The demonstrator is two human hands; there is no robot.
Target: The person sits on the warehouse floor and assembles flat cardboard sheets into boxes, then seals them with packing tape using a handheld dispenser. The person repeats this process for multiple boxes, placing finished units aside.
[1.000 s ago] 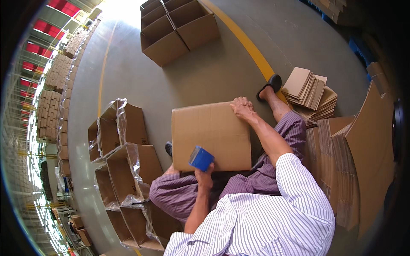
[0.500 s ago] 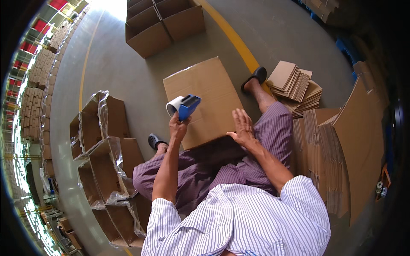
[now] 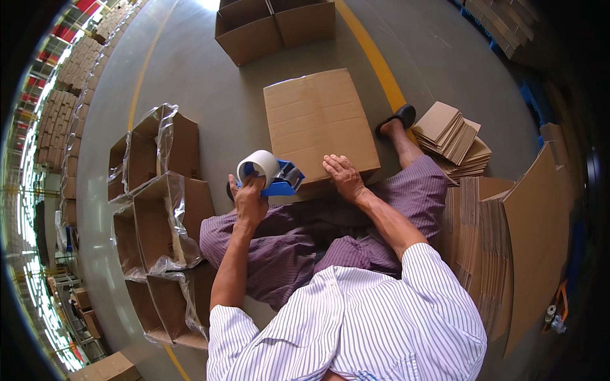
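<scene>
Sitting on the concrete floor [image 3: 210, 95], the person leans over a closed cardboard box [image 3: 318, 124] that lies flat ahead of the knees. Left hand [image 3: 249, 198]: fingers wrapped tight around the handle of a blue tape dispenser [image 3: 270, 174]; its white tape roll sits uppermost, and the dispenser's front end meets the near left edge of the box. Right hand [image 3: 344, 178]: open, palm down, fingers spread, pressing flat on the near edge of the box top, just beside the dispenser. Both forearms are bare; the person wears a striped shirt and purple striped trousers. One foot in a dark slipper [image 3: 396, 119] rests beside the right edge of the box, on a yellow floor line [image 3: 375, 57]. To the person's left stand several open cartons with clear plastic liners [image 3: 162, 203], touching one another in a row. To the right lies a stack of flat cardboard pieces [image 3: 454, 136], and nearer, a pile of folded flat cartons [image 3: 508, 247]. Two more open brown boxes [image 3: 273, 25] stand well beyond the closed box.
</scene>
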